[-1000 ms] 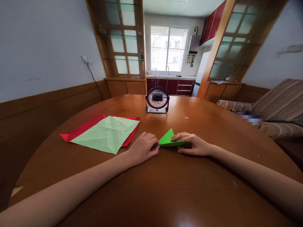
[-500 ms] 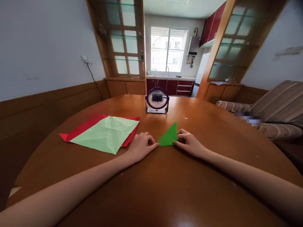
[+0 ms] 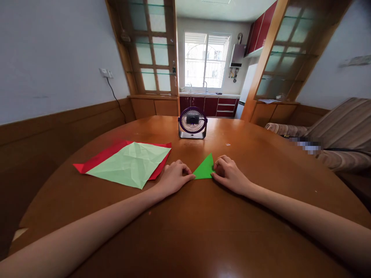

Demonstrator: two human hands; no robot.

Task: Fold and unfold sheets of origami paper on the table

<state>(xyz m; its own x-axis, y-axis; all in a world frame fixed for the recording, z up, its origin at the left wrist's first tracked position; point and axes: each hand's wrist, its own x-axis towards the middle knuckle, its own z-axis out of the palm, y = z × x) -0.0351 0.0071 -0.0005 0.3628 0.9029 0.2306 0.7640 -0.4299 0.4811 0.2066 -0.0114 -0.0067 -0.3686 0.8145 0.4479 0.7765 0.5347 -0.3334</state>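
Note:
A bright green paper folded into a triangle [image 3: 204,168] lies on the wooden table between my hands, its peak pointing away from me. My left hand [image 3: 175,177] pinches the triangle's left corner between thumb and fingers. At the right edge, my right hand [image 3: 229,174] has its curled fingers and thumb on the paper near the lower corner. To the left of my left hand, a creased pale green sheet [image 3: 127,164] rests on top of a red sheet [image 3: 108,154] whose edges stick out around it.
A small dark fan [image 3: 192,120] stands on the table [image 3: 185,235] beyond the green triangle. Past the table's right edge is a striped armchair [image 3: 344,127]. A black cord [image 3: 115,98] hangs from the wall socket on the left.
The triangle's peak has shifted slightly left and lower, and its right edge now leans. My right hand's fingers have moved up a little along that edge. My left hand stays at its corner.

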